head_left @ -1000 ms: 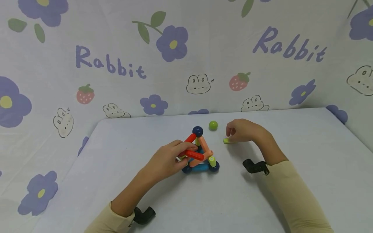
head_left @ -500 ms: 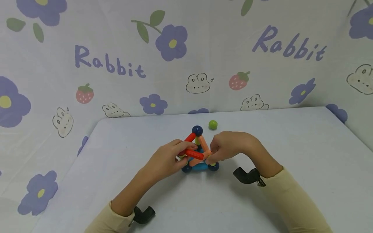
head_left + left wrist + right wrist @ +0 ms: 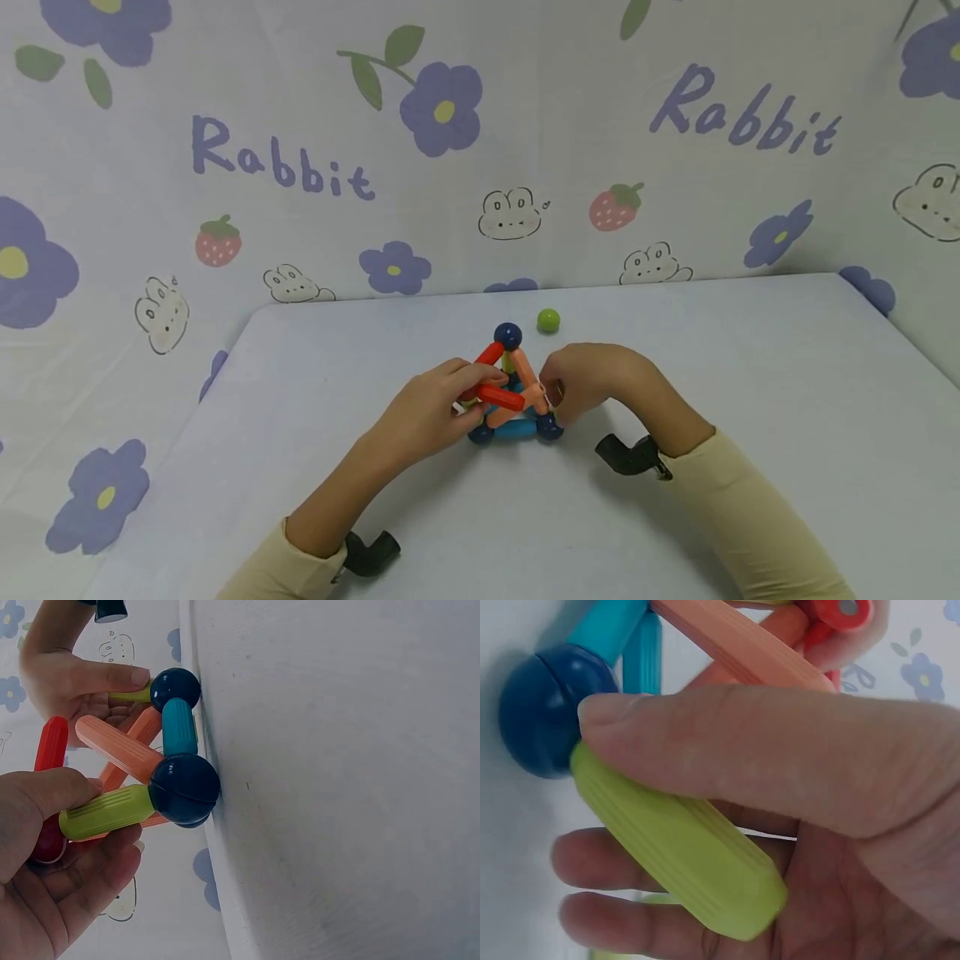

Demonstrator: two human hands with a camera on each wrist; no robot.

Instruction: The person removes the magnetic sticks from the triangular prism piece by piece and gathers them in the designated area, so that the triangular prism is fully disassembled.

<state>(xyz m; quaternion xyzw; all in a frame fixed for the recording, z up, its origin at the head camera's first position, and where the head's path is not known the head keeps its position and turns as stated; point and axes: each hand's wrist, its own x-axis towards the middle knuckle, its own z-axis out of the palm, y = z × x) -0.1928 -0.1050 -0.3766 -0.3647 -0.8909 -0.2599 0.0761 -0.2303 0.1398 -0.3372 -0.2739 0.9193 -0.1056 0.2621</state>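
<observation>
A frame of magnetic rods and dark blue balls (image 3: 507, 337) stands on the table. It has blue rods (image 3: 516, 428) at its base and orange rods (image 3: 120, 748) crossing inside. My left hand (image 3: 431, 412) pinches a lime rod (image 3: 109, 812) at the frame's left side, close by a red rod (image 3: 501, 397). At the front right ball (image 3: 551, 709), my right hand (image 3: 592, 379) holds another lime rod (image 3: 679, 844) between thumb and fingers, one end right at the ball. More lime shows behind the right fingers (image 3: 600, 926), mostly hidden.
A loose green ball (image 3: 548, 321) lies behind the frame, slightly right. The white table (image 3: 480, 533) ends at the back against a cloth (image 3: 300, 225) printed with flowers and rabbits.
My right hand has come left and nearer from the table right of the frame, bringing a lime rod to the front right ball. The left hand stays in place.
</observation>
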